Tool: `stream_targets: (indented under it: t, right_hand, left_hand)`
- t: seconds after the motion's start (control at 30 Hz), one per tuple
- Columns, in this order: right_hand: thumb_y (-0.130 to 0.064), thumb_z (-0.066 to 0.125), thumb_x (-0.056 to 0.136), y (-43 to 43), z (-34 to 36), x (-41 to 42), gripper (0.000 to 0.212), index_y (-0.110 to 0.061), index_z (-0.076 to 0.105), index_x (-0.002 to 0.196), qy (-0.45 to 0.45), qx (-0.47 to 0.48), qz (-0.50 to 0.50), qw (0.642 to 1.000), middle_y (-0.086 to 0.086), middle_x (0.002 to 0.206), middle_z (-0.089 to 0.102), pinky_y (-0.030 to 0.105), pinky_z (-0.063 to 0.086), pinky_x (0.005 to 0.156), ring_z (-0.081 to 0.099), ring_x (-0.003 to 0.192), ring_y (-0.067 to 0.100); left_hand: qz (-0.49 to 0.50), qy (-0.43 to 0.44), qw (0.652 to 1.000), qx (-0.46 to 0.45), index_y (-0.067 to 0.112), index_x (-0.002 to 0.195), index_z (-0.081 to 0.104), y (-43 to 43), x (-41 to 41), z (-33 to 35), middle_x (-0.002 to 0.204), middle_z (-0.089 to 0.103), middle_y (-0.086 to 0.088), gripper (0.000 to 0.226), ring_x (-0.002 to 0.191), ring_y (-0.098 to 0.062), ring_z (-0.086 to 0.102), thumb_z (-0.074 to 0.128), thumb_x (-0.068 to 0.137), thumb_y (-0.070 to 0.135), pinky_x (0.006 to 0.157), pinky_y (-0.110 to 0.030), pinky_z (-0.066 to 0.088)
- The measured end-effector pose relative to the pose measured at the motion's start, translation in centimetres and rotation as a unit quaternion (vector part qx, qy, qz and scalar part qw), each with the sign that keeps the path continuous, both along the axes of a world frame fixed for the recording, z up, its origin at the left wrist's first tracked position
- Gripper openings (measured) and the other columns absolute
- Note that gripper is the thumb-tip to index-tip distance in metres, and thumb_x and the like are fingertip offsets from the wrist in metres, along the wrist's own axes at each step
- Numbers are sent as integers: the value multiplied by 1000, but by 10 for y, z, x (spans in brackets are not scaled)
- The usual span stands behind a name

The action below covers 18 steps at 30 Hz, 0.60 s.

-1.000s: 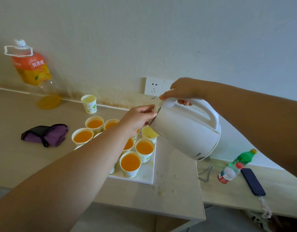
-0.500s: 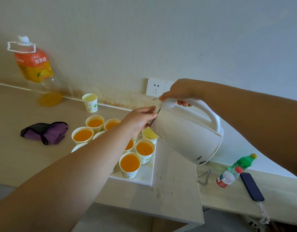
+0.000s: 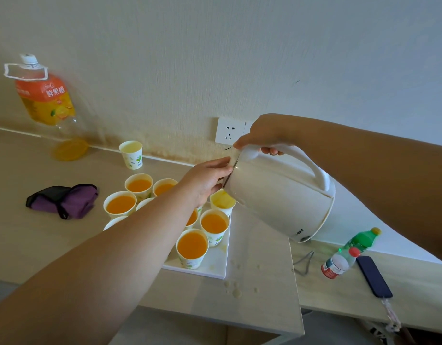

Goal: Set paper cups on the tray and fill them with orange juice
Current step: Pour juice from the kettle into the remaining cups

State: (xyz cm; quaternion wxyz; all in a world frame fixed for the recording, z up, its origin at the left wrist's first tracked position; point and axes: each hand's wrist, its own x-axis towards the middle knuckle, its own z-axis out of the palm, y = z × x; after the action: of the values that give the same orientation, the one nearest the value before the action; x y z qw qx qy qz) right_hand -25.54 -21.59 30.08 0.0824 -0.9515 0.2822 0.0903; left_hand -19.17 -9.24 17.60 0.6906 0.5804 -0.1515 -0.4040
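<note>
A white kettle (image 3: 279, 195) is tilted with its spout over a paper cup (image 3: 222, 200) at the tray's back right corner; that cup shows a little juice. My right hand (image 3: 263, 134) grips the kettle's handle from above. My left hand (image 3: 207, 179) touches the kettle's lid edge by the spout with its fingertips. Several paper cups full of orange juice (image 3: 192, 246) stand on the white tray (image 3: 215, 266). My left forearm hides part of the tray and some cups.
A large orange juice bottle (image 3: 44, 99) stands at the far left by the wall, and a lone paper cup (image 3: 131, 154) near it. A purple cloth (image 3: 63, 200) lies left. A green bottle (image 3: 350, 250), a phone (image 3: 373, 276) and juice drops (image 3: 234, 287) are right.
The view has shifted slightly. The kettle stays tilted over the back right cup with both hands in the same hold.
</note>
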Motion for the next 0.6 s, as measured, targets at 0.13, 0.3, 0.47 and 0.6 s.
stream_targets:
  t: [0.13,0.3,0.47,0.6]
  right_hand:
    - [-53,59,84,0,2,0,50,-10,54,59,1,-2,-2,1000,4,49,53,25,39,51,48,39,17]
    - [-52,61,83,2,2,1,49,-11,53,58,-10,-7,4,1000,0,39,49,24,40,51,45,32,14]
    - [-51,62,82,4,1,1,49,-11,52,56,-18,-7,8,1000,-2,34,47,24,39,50,43,28,11]
    - [-51,63,82,6,3,-1,48,-11,52,57,-26,-6,11,1000,0,41,50,24,40,50,45,33,13]
  left_hand:
    - [-4,3,1000,-4,13,132,58,-2,1,-2,126,64,-6,43,119,-20,58,63,90,6,106,-39,43]
    - [-8,11,1000,-19,13,130,59,0,0,0,124,65,-6,40,116,-21,59,61,90,6,101,-36,47]
    - [-8,18,999,-28,14,124,62,2,-1,0,118,67,-6,35,115,-22,60,60,91,5,102,-38,46]
    - [-9,16,999,-29,13,129,60,2,1,-2,123,65,-7,40,117,-23,60,61,90,6,101,-39,47]
